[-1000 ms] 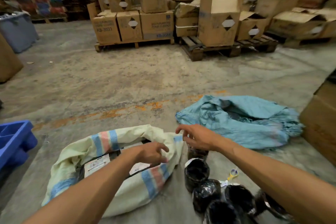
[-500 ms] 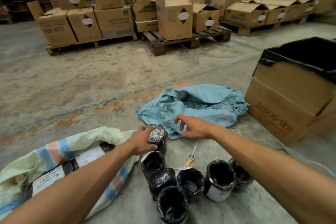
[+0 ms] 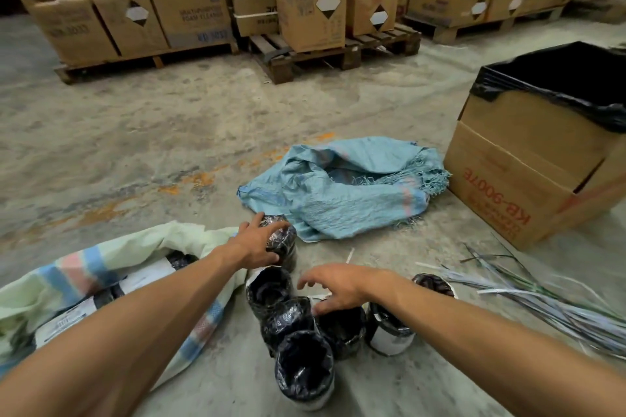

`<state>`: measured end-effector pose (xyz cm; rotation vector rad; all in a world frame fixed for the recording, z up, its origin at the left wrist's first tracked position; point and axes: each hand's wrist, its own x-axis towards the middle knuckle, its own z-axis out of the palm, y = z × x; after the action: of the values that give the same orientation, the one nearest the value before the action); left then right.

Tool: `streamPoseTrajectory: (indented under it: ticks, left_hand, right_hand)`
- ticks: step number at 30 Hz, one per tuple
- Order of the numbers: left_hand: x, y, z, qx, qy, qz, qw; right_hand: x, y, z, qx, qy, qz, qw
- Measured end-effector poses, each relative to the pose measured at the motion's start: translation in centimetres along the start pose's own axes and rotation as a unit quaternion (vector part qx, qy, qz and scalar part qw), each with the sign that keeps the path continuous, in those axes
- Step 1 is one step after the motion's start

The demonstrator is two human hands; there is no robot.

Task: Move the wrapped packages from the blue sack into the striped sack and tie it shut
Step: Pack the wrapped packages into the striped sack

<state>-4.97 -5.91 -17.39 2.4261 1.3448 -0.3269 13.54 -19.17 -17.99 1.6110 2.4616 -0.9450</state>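
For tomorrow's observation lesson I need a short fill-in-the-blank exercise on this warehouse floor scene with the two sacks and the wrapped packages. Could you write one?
1. The person's left hand grips the top of a black plastic-wrapped package standing next to the crumpled ____ woven sack.
2. The pale striped woven sack lies on the ____ side of the cluster of packages.
3. The right hand hovers with fingers spread and holds ____.
4. The large cardboard box on the right is lined with ____ plastic.

Missing words: blue; left; nothing; black
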Motion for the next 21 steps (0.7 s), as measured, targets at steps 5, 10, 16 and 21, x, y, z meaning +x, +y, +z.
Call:
streamPoseTrajectory:
  ticks: [5, 10, 16, 21]
  left_hand:
    - [0.6, 0.0, 0.4, -0.015, 0.010, 0.016, 1.000]
    - [1.1, 0.1, 1.0, -0.026, 0.027, 0.010, 0.999]
    - [1.2, 0.1, 1.5, -0.060, 0.072, 0.011, 0.995]
    - [0.2, -0.5, -1.0, -0.124, 0.165, 0.022, 0.978]
  right_hand:
    - [2.3, -1.6, 1.3, -0.100, 0.002, 0.020, 0.995]
    - [3.5, -2.0, 2.1, -0.173, 0.025, 0.033, 0.984]
    - [3.5, -1.1, 2.7, -0.147, 0.059, 0.002, 0.987]
    - [2.2, -0.7, 0.0, -0.046, 0.147, -0.036, 0.987]
